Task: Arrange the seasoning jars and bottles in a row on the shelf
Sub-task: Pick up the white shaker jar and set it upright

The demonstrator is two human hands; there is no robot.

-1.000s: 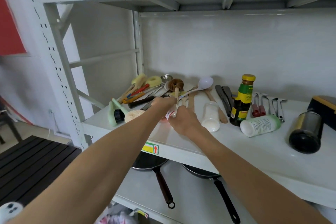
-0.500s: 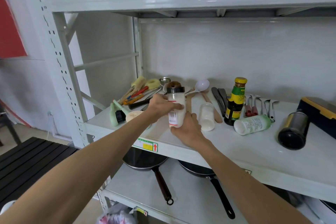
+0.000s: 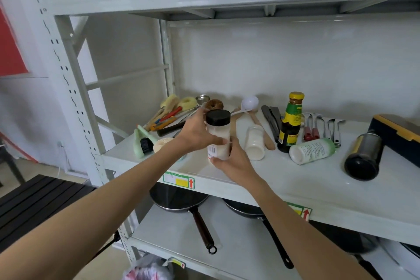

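Item held: one clear jar (image 3: 217, 136) with a black lid, filled with white grains, upright, raised just above the front part of the white shelf (image 3: 318, 179). Left hand (image 3: 196, 134): fingers curled around the jar's upper body from the left, thumb across its front. Right hand (image 3: 236, 161): cupped under and behind the jar's base, fingers closed against its lower wall. Just right of the jar: one small white jar (image 3: 255, 142), lying on its side, base toward the camera. Further right: one dark sauce bottle (image 3: 291, 123) with a yellow cap and green-and-yellow label, standing upright. Touching or just beside its foot: one white bottle (image 3: 312, 151) with a green end, lying on its side. Well to the right: one dark metal canister (image 3: 363, 154), lying on its side, next to a black-and-yellow box (image 3: 395, 134). Back left of the shelf: a heap of utensils (image 3: 172, 113), including sponges, brushes and a white ladle (image 3: 248, 103). Lower shelf: two frying pans (image 3: 181, 198), handles pointing forward.
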